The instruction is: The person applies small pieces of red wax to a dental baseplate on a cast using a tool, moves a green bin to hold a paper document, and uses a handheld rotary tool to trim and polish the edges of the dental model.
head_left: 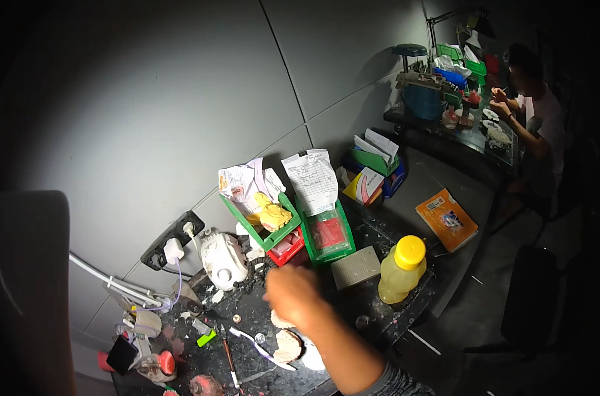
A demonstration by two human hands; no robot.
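My right hand [290,294] reaches in from the lower right, over the middle of the dark bench. Its fingers are curled and smeared by motion, so whether they hold anything is hidden. Just below it shows part of a pale plaster piece [281,319], and nearer to me lies a plaster dental cast [288,346]. A white and purple toothbrush [252,340] rests beside that cast. To its left is a slim tool with a brown handle [228,351], then a bright green small object [206,338]. My left hand is out of view.
Behind stand a green bin with yellow material [288,228], a green bin [349,249] and a red bin [278,259]. A grey block [356,268] and a yellow-capped bottle [400,270] are right. A white device [223,261] stands left. Another person [537,125] works far right.
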